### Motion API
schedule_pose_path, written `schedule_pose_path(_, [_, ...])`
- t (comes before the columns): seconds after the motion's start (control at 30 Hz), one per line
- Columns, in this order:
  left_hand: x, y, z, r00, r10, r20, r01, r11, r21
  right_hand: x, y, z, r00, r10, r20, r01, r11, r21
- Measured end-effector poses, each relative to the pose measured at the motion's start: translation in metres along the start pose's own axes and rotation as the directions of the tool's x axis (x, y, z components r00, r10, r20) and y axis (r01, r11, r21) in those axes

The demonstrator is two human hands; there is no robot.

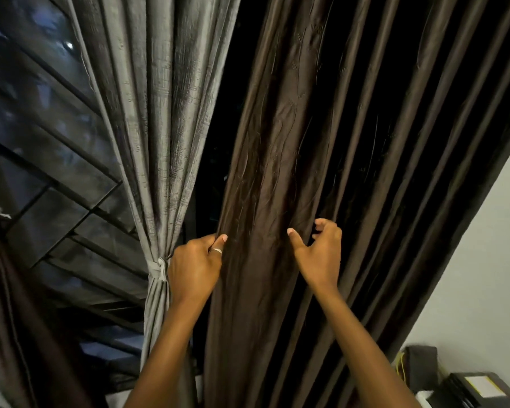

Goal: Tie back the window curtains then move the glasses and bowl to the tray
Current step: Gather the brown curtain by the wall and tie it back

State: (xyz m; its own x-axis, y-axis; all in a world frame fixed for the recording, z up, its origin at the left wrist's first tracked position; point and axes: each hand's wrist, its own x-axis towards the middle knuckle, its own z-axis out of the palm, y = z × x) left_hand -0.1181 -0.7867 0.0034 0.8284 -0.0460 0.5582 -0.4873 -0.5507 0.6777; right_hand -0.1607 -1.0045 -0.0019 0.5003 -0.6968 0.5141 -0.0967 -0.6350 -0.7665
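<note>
Slippage is looming as the main risk: the left hand [195, 266] is pinching only the leading edge of the brown curtain [277, 142] between thumb and fingers [223, 238], and the cloth is looking slick, so a hard tug could be pulling the edge free before the folds are gathered. The right hand [318, 254] is hovering at a pleat with thumb spread wide and fingers half curled, not closing on anything, so the bulk of the cloth is hanging loose to its right. If it is grabbing too few pleats, the bundle will be spilling out when tied.

Beside the left hand, the grey curtain [147, 113] is hanging bunched in its tie [159, 269], touching the wrist (a careless sweep could be snagging that knot). No tie for the brown curtain is showing.

Room is lying mostly leftward, where the window [42, 142] is standing bare behind the grey cloth. Rightward, the wall [483, 260] is closing in just past the curtain's far edge, with dark boxes [468, 387] sitting low beside it. Glasses, bowl and tray are not showing.
</note>
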Motion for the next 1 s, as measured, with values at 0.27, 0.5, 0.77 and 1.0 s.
schedule_pose_path(0.27, [0.010,-0.014,-0.010,0.986,-0.107,-0.125,0.118,0.990,0.079,0.055,0.036,-0.023,0.993,-0.092,0.079,0.100,0.991,-0.093])
schedule_pose_path(0.5, [-0.005,0.007,0.015,0.984,-0.102,-0.145,0.120,0.986,0.120,0.008,0.042,-0.025,0.986,-0.146,0.083,0.135,0.984,0.119])
schedule_pose_path(0.77, [-0.033,0.057,0.064,0.996,-0.091,0.010,0.091,0.994,0.059,-0.043,0.015,-0.003,0.904,-0.395,0.163,0.356,0.907,0.224])
schedule_pose_path(1.0, [-0.037,0.058,0.066,0.995,-0.056,0.083,0.065,0.991,-0.120,-0.055,0.010,0.004,0.906,-0.364,0.217,0.302,0.914,0.272])
